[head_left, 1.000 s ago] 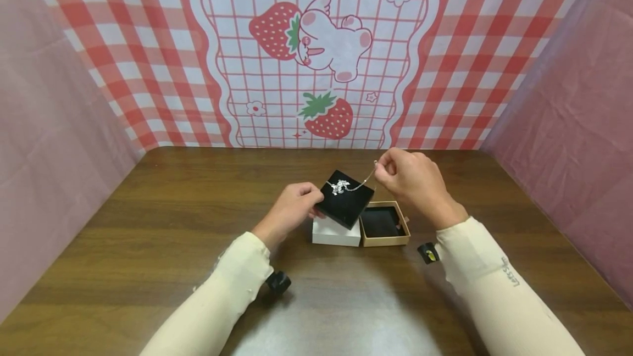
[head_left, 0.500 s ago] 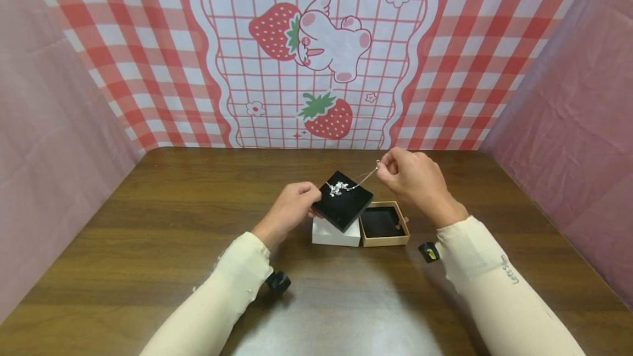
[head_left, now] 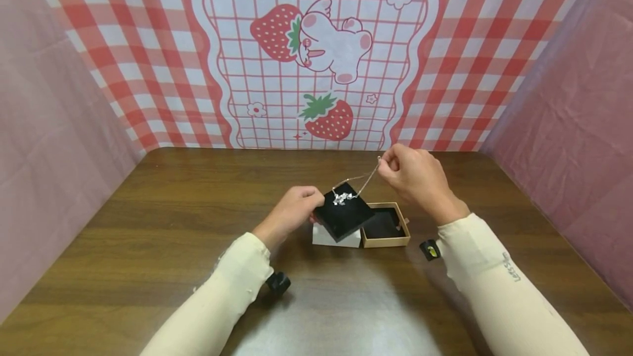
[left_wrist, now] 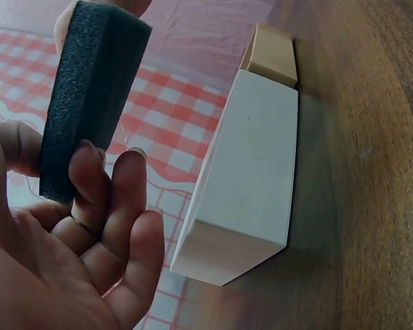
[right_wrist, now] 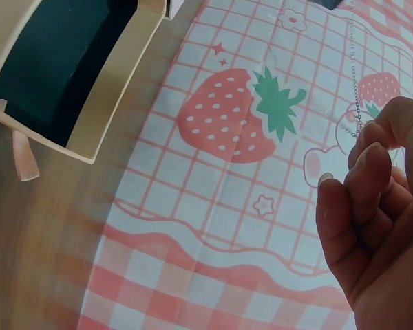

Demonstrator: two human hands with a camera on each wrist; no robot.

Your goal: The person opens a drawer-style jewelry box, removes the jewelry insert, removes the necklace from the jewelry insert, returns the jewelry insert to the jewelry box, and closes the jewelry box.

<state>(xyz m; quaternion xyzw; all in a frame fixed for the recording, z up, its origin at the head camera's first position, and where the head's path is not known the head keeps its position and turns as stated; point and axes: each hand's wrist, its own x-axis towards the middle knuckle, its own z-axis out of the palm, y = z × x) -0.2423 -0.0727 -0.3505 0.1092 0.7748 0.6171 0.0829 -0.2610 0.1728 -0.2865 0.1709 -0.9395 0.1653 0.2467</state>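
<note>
My left hand [head_left: 293, 210] pinches a square black foam pad [head_left: 343, 218] by its left corner, thumb on top. In the left wrist view the foam pad [left_wrist: 89, 96] shows edge-on between thumb and fingers. A silver chain necklace [head_left: 343, 198] with a sparkling, leaf-like pendant overlaps the pad's far part. Its chain runs up in two strands to my right hand [head_left: 417, 180], which pinches the end between thumb and forefinger. In the right wrist view the fine chain [right_wrist: 356, 82] hangs taut from those fingertips.
Beneath the pad a white box [head_left: 336, 239] sits on the wooden table [head_left: 198, 202]. Right beside it is an open tan box [head_left: 386, 242] with a black inside and a small ribbon tab. A strawberry-print cloth [head_left: 316, 70] hangs behind the table.
The right hand has risen slightly, drawing the chain up into two spread strands. The pendant has shifted on the pad, and the pad has tilted and dropped a little toward the person.
</note>
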